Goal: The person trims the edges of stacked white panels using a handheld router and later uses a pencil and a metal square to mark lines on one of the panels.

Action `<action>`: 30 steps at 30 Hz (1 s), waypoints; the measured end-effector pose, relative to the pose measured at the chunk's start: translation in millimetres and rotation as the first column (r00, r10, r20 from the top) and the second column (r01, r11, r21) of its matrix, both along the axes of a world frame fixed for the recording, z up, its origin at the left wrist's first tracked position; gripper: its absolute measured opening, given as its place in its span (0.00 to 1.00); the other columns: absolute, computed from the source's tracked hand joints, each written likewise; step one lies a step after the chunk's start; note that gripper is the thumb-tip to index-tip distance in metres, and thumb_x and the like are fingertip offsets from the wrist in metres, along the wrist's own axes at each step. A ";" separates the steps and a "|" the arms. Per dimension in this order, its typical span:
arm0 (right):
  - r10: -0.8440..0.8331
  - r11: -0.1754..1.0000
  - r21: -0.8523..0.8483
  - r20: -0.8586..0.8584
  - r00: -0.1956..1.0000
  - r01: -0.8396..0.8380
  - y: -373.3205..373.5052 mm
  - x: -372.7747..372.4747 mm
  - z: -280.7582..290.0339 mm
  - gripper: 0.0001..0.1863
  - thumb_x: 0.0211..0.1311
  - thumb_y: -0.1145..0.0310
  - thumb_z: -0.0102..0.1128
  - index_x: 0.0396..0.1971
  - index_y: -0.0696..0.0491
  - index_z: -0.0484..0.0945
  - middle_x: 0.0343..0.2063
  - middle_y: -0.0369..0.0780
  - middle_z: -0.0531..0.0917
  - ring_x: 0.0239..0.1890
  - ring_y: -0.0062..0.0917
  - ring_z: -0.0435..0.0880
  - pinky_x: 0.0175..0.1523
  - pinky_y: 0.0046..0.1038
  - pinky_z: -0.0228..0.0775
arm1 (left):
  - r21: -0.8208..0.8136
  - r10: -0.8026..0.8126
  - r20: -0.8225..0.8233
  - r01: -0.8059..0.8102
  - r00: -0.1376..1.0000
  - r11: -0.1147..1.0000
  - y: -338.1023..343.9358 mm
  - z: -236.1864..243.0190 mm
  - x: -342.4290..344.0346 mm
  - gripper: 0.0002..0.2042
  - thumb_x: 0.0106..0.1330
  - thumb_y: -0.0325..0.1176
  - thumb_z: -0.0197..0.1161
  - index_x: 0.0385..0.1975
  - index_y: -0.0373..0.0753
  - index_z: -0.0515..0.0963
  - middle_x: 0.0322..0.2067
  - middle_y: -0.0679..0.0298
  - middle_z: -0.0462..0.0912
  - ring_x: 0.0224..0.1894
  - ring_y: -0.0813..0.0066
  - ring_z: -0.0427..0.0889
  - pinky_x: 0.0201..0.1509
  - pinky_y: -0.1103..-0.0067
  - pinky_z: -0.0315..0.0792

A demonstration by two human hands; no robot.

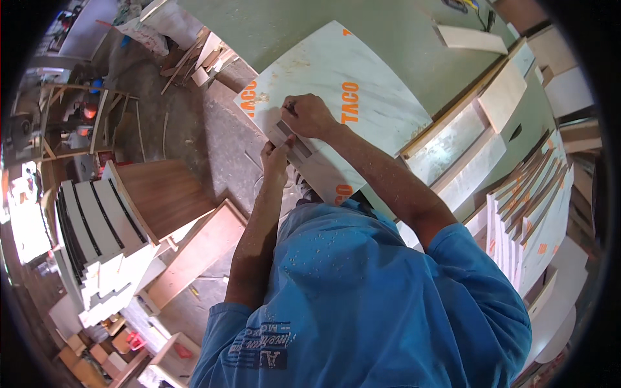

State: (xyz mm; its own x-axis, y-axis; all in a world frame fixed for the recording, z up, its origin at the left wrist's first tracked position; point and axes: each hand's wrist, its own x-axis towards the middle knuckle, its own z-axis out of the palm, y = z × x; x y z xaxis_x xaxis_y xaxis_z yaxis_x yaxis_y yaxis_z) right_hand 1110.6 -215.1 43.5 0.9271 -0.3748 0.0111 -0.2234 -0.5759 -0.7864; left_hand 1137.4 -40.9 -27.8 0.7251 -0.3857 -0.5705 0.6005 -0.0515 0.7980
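Observation:
A pale marble-patterned sheet (381, 97) with orange print lies in front of me, its near corner close to my body. On its left edge rests a flat grey-and-white strip (301, 152). My left hand (277, 159) is closed at that edge, its thumb pressed on the strip and its other fingers by the sheet's rim. Just above it, my right hand (312, 116) makes a fist over the sheet near the strip's far end. Something small and dark shows at its fingers, too hidden to name.
The sheet lies on a green worktop (401, 39). A cream offcut (472, 40) sits at the far right, and long boards (466, 165) lie along the right. Stacked marble-patterned panels (524, 213) stand further right. Left are white panels (97, 220), a brown board (162, 194) and scrap wood (194, 58).

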 end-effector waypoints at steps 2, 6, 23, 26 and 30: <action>0.084 0.996 -0.015 -0.020 0.996 -0.084 -3.9 -0.9 6.6 0.15 0.61 0.57 0.57 0.30 0.54 0.82 0.27 0.50 0.85 0.34 0.47 0.86 0.45 0.46 0.78 | 0.022 -0.006 0.008 0.006 1.000 1.000 2.6 2.1 1.7 0.19 0.62 0.33 0.75 0.49 0.33 0.79 0.42 0.61 0.85 0.42 0.70 0.83 0.48 0.74 0.78; 0.082 0.996 0.033 0.004 0.997 -0.082 -7.3 -20.4 4.1 0.14 0.60 0.58 0.56 0.30 0.54 0.82 0.27 0.50 0.85 0.34 0.47 0.86 0.45 0.46 0.77 | 0.024 -0.026 0.010 0.025 1.000 0.999 1.7 11.8 -3.0 0.19 0.63 0.34 0.75 0.50 0.34 0.78 0.44 0.62 0.84 0.44 0.70 0.84 0.48 0.73 0.78; 0.131 0.972 0.183 0.100 0.986 -0.148 -26.9 -31.6 -10.3 0.13 0.60 0.61 0.57 0.28 0.56 0.81 0.24 0.49 0.83 0.29 0.45 0.84 0.39 0.42 0.76 | -0.007 -0.032 0.010 0.032 0.999 0.999 -1.5 10.9 0.5 0.20 0.65 0.32 0.72 0.55 0.35 0.77 0.47 0.63 0.83 0.48 0.70 0.83 0.51 0.69 0.79; 0.069 0.982 0.158 0.191 0.979 -0.100 -33.1 -7.7 -15.4 0.14 0.60 0.61 0.57 0.28 0.57 0.82 0.23 0.49 0.83 0.30 0.44 0.84 0.40 0.42 0.76 | -0.002 -0.022 0.005 0.022 1.000 1.000 0.2 13.7 0.7 0.20 0.64 0.32 0.73 0.54 0.36 0.77 0.47 0.64 0.83 0.48 0.71 0.83 0.51 0.70 0.79; 0.039 0.945 0.321 0.076 0.996 -0.061 -56.8 -1.5 -10.4 0.19 0.65 0.54 0.62 0.29 0.58 0.83 0.22 0.46 0.84 0.26 0.35 0.83 0.36 0.36 0.75 | 0.026 -0.040 -0.005 0.040 0.999 0.999 -3.4 21.8 -2.4 0.20 0.64 0.32 0.73 0.54 0.36 0.77 0.47 0.64 0.83 0.49 0.72 0.83 0.52 0.73 0.78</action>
State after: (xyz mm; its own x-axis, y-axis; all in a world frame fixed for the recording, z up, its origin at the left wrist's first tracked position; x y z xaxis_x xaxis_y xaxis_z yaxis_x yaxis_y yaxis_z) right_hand 1109.1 -271.9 33.0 0.9460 -0.3219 -0.0389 -0.1402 -0.2980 -0.9442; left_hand 1135.0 -44.3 -6.0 0.7066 -0.3991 -0.5843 0.6014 -0.0965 0.7931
